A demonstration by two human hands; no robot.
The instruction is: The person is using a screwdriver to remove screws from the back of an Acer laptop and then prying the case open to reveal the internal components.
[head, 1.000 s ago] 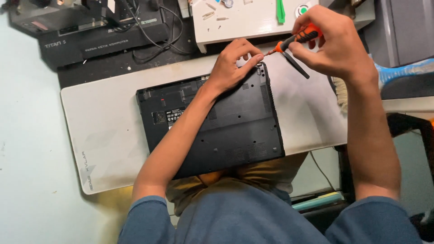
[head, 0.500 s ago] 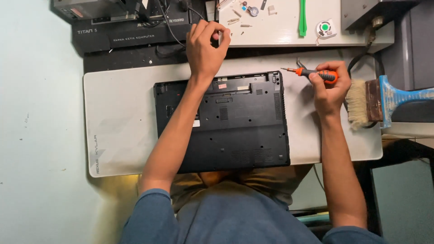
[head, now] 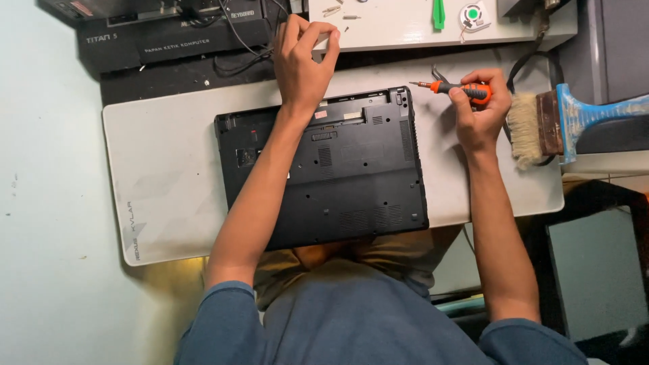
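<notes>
Across the pale desk mat (head: 162, 189) I see a black laptop (head: 351, 182) lying bottom side up, its vents and screw holes facing me. My left hand (head: 304, 57) reaches past the laptop's far edge to the near rim of a white tray (head: 399, 27), thumb and forefinger pinched together; they seem to close on something tiny, but at this size I cannot tell what, or whether anything is there at all. Small screws (head: 332, 10) lie scattered on the tray just beside those fingers, and further along it sit a green pry tool (head: 439, 13) and a small round fan (head: 473, 13). My right hand (head: 480, 108) rests on the mat just right of the laptop, wrapped around an orange-handled screwdriver (head: 453, 88) whose tip points left, clear of the laptop's corner. Right of that hand lies a wide paintbrush (head: 541, 125) with a blue handle, bristles toward my knuckles. Black equipment boxes (head: 169, 37) with cables stand at the far left.
</notes>
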